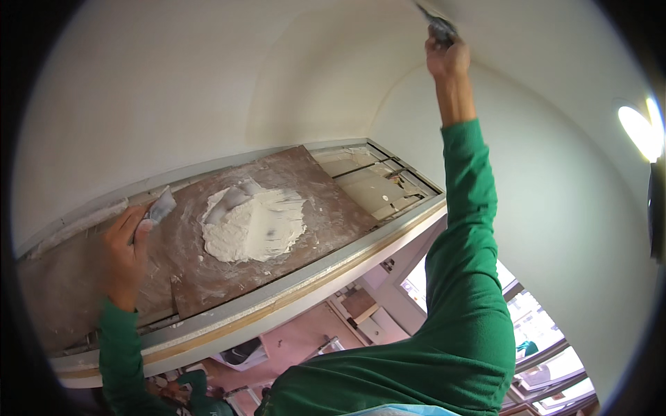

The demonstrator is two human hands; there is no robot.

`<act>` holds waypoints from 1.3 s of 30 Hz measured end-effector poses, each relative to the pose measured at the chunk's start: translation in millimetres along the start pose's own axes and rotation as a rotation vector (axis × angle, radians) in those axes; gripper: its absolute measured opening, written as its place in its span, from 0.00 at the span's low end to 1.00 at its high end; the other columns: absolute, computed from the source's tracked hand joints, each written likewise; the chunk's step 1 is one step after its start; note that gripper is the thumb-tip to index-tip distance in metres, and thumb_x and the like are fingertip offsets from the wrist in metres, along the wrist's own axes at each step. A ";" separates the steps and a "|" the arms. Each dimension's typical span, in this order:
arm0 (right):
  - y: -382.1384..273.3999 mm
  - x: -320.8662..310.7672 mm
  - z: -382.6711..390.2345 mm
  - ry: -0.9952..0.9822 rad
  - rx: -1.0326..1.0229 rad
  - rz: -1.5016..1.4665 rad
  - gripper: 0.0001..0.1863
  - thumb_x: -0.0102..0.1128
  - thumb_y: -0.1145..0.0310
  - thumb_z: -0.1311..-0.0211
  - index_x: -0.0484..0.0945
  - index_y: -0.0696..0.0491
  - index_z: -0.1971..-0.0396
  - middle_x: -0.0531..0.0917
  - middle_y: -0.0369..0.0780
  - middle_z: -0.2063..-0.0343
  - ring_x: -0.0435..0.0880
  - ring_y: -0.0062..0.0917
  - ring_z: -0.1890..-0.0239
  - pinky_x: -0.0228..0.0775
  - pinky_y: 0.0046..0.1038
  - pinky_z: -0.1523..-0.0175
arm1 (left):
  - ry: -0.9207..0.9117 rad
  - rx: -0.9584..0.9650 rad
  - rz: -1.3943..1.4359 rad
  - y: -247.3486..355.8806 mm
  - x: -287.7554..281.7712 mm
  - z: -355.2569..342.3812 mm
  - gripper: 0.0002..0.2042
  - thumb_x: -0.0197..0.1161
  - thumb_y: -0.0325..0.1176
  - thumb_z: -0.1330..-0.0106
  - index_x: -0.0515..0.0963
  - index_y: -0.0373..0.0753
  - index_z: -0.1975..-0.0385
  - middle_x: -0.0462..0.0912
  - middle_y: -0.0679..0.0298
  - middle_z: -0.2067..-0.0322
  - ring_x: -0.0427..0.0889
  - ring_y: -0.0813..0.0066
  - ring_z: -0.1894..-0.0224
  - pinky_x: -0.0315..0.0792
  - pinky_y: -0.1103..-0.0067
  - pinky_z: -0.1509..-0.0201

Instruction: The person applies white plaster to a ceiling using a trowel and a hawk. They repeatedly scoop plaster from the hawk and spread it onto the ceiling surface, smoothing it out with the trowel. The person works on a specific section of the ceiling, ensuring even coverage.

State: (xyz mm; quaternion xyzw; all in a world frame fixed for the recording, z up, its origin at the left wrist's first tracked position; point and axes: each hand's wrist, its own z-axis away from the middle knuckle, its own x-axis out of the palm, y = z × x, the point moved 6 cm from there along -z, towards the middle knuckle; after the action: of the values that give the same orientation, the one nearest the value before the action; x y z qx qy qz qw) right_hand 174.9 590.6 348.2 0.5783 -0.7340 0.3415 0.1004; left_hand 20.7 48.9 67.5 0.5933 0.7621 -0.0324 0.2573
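My right hand is raised high toward the curved white surface overhead, its fingers closed round the dark grip of a putty knife. That knife's blade shows only as a thin edge near the top of the view. Low on the left, my left hand grips a small scraper with a whitish, plaster-smeared blade. Beside it, a mound of white plaster is spread on a smeared brown board. The scraper is held apart from the mound.
The board lies on a long ledge-like frame with a pale rim. At its right end, a grid of dark bars shows. A bright lamp stands at the right. Far below, another person in green is near a pinkish floor.
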 end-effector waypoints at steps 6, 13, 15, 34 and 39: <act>22.3 40.3 221.7 -0.550 -0.742 0.883 0.12 0.50 0.72 0.39 0.75 0.60 0.58 0.79 0.44 0.59 0.75 0.29 0.64 0.68 0.28 0.62 | 0.238 -0.942 1.460 -17.1 69.0 -12.8 0.25 0.56 0.48 0.31 0.73 0.31 0.48 0.80 0.61 0.52 0.79 0.67 0.52 0.72 0.71 0.45; 13.8 64.1 339.0 -1.123 -1.165 0.770 0.28 0.52 0.67 0.45 0.71 0.49 0.40 0.77 0.39 0.51 0.76 0.28 0.53 0.71 0.31 0.58 | -0.351 -0.868 1.576 116.6 128.8 -63.7 0.27 0.47 0.58 0.31 0.73 0.38 0.51 0.81 0.60 0.55 0.80 0.70 0.54 0.73 0.71 0.47; 19.0 53.6 323.2 -1.077 -1.144 0.882 0.29 0.52 0.66 0.45 0.68 0.49 0.39 0.76 0.39 0.51 0.75 0.28 0.52 0.71 0.30 0.56 | -0.289 -0.803 1.512 132.2 128.1 -77.8 0.27 0.48 0.58 0.31 0.72 0.38 0.49 0.79 0.60 0.53 0.79 0.70 0.52 0.71 0.71 0.45; 402.2 -249.2 136.0 0.287 1.176 0.249 0.11 0.43 0.71 0.34 0.73 0.61 0.63 0.80 0.44 0.70 0.80 0.25 0.74 0.75 0.20 0.77 | 0.424 -0.686 0.663 -48.0 121.4 -40.6 0.29 0.53 0.55 0.32 0.69 0.28 0.50 0.75 0.61 0.54 0.74 0.75 0.53 0.67 0.76 0.45; 450.5 -244.3 135.8 0.282 1.238 0.217 0.12 0.42 0.70 0.33 0.71 0.63 0.62 0.80 0.46 0.71 0.80 0.28 0.76 0.74 0.23 0.79 | 0.543 -0.685 0.307 -80.7 101.9 -18.6 0.30 0.57 0.57 0.35 0.70 0.29 0.56 0.74 0.60 0.55 0.74 0.75 0.54 0.66 0.77 0.45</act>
State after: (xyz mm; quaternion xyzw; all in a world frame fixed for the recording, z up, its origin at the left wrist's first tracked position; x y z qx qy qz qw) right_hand -128.9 741.4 -59.3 0.4013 -0.4350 0.7830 -0.1916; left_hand -76.9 122.3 19.0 0.5673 0.6720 0.4160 0.2315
